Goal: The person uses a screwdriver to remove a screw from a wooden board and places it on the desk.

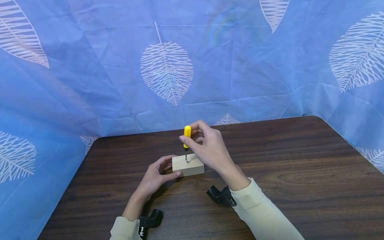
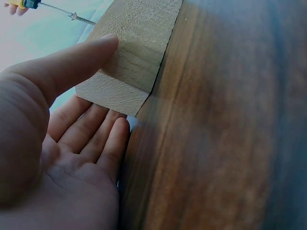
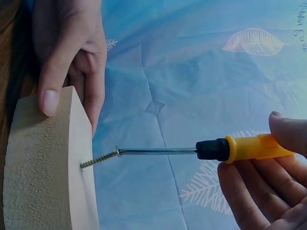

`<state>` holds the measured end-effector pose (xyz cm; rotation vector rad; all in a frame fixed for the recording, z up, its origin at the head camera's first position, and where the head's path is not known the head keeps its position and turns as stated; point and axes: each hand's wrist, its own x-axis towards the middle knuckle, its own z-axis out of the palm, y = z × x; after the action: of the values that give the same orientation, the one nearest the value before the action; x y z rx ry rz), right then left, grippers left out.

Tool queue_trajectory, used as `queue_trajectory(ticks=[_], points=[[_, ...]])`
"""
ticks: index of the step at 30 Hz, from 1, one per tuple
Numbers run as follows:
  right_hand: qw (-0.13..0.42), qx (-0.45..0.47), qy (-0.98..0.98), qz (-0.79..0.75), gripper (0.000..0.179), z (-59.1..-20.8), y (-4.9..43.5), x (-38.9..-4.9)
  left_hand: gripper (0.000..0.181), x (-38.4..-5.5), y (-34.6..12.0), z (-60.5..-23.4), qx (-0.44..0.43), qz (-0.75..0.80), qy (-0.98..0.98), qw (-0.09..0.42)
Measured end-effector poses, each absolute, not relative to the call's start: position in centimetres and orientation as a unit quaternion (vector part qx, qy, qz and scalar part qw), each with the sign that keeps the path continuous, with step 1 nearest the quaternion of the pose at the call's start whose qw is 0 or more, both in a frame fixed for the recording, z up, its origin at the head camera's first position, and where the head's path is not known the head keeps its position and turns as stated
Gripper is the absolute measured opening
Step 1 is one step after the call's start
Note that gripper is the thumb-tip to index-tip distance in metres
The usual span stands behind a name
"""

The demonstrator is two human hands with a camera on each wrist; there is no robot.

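Observation:
A pale wooden block (image 1: 188, 171) lies on the dark table, with a screw (image 3: 100, 159) standing partway out of its top face and leaning a little. My left hand (image 1: 156, 175) grips the block's left end, thumb on the near side and fingers behind. In my right hand (image 1: 211, 146) is a screwdriver (image 1: 187, 136) with a yellow handle and black collar, pinched between thumb and fingers. The shaft points down and its tip meets the screw head, as the right wrist view shows. Most of the screw's thread is outside the wood.
The dark wood-grain table (image 1: 285, 156) extends around the block on all sides. Behind it hangs a blue cloth (image 1: 120, 66) with white leaf prints. A black wrist mount (image 1: 220, 196) sits below the right wrist and another black mount (image 1: 153, 218) by the left.

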<state>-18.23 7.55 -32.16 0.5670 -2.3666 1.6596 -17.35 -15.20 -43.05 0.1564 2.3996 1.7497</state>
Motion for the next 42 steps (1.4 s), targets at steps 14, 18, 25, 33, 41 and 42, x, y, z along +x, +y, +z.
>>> queue_trajectory(ticks=[14,18,25,33,41,42], points=[[0.108,0.2,-0.811,0.539,0.024,-32.31,7.55,-18.35,0.061,-17.37,-15.24,-43.14,0.054,0.592,0.8,0.087],[0.118,0.205,-0.807,0.541,0.024,-32.39,7.59,-18.35,0.061,-17.32,-15.22,-43.12,0.053,0.59,0.801,0.087],[0.118,0.215,-0.804,0.542,0.021,-32.48,7.53,-18.32,0.062,-17.34,-15.15,-43.09,0.051,0.591,0.8,0.089],[0.105,0.217,-0.816,0.526,0.027,-32.34,7.43,-18.3,0.062,-17.4,-15.15,-43.1,0.054,0.594,0.798,0.089],[0.098,0.223,-0.819,0.519,0.026,-32.44,7.27,-18.27,0.063,-17.37,-15.12,-43.03,0.054,0.594,0.798,0.087],[0.099,0.223,-0.819,0.519,0.025,-32.48,7.25,-18.28,0.063,-17.36,-15.12,-43.03,0.054,0.594,0.798,0.087]])
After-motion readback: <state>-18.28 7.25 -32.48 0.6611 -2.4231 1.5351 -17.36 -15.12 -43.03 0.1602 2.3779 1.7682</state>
